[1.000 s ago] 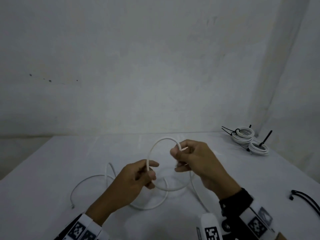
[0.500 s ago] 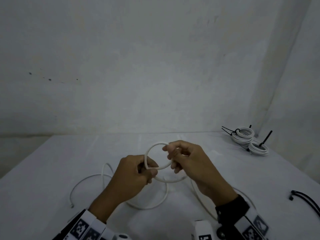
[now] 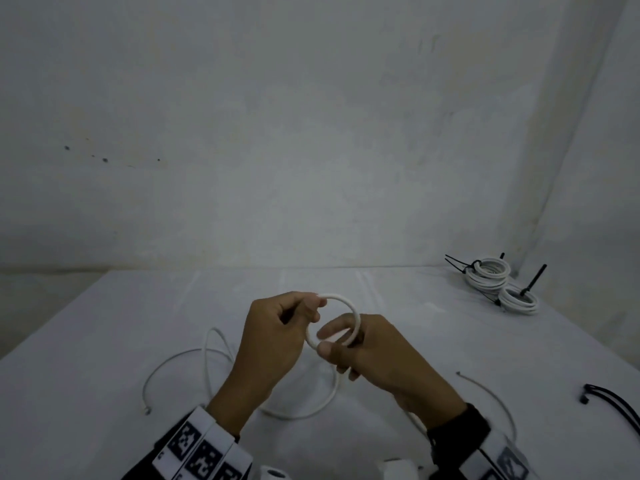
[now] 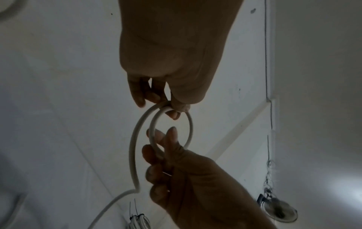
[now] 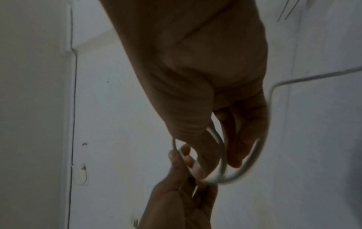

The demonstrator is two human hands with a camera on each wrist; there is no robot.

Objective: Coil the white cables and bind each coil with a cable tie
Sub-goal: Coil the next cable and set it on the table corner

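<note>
Bare grey walls meet at a corner behind a white tabletop [image 3: 104, 334]. No brand or readable writing shows anywhere; the only markings are black-and-white square code patterns on the wrist bands [image 3: 199, 452].

The white cable [image 3: 341, 318] is held up above the middle of the tabletop, wound into a small round loop between the two hands. The left hand [image 3: 273, 337] has its grip pinched on the top of the loop with thumb and fingertips; the right hand [image 3: 374, 355] has its grip closed on the loop's lower side, with fingers poking through the ring. The cable's slack trails down onto the tabletop in wide curves to the left, ending in a small plug.

From the left wrist, two turns of the coil show side by side, which the head view does not separate. The right wrist view is dim and blurred.

Only the head view shows the finished coils [image 3: 491, 275] with black ties at the far right corner, and loose black cable ties [image 3: 613, 403] at the right edge.
</note>
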